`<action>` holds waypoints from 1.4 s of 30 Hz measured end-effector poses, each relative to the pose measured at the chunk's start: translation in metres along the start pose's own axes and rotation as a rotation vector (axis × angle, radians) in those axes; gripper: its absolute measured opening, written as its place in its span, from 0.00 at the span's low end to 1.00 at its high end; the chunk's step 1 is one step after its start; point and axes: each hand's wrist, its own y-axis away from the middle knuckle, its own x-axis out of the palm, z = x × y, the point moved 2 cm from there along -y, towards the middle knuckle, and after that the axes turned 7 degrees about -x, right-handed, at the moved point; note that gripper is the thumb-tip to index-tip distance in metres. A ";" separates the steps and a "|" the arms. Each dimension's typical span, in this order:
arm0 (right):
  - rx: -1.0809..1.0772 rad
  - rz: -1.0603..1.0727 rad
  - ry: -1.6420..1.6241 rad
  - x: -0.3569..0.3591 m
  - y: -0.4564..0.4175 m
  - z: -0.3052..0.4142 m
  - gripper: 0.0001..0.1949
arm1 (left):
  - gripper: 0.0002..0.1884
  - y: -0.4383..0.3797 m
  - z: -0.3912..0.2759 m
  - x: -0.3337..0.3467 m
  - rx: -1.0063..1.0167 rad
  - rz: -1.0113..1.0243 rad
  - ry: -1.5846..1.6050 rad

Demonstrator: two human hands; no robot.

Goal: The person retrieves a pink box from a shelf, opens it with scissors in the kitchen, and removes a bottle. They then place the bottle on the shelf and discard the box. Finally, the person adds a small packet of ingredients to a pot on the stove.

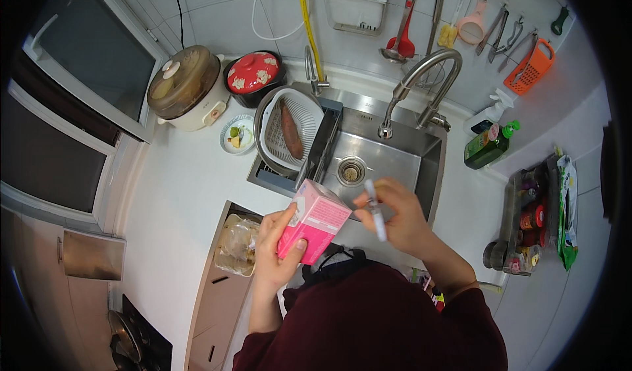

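My left hand (280, 250) grips a pink cardboard box (316, 223) with printing on it, tilted, fingers behind and thumb across its front face. Just right of the box, my right hand (400, 215) pinches a slim white stick-like object (375, 210); it is too blurred to name exactly. Both hands are over the front edge of the stainless steel sink (390, 158). To the left of the sink's bowl, a white plastic colander (269, 129) sits inside a metal basin (258, 149). A sweet potato (290, 130) lies in the colander.
A gooseneck faucet (429, 65) arches over the sink. An electric cooker (185, 92), a red-lidded pot (254, 72) and a small plate (227, 144) with food scraps stand on the left. At right are a green pump bottle (486, 149) and a jar rack (513, 213). Below left, an open drawer (224, 223) holds a bagged container.
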 end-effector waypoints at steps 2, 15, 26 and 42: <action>-0.038 -0.005 0.062 0.011 0.000 -0.009 0.11 | 0.28 0.002 -0.008 0.007 0.007 -0.050 -0.073; 0.016 -0.133 0.052 0.026 0.004 -0.007 0.10 | 0.30 0.005 -0.023 0.020 0.070 -0.200 -0.298; 0.166 0.117 0.045 0.023 0.001 -0.019 0.11 | 0.30 0.006 -0.023 0.027 0.055 -0.166 -0.416; -0.046 0.147 -0.246 0.044 0.018 -0.023 0.07 | 0.35 -0.005 0.061 0.067 -0.472 0.189 1.163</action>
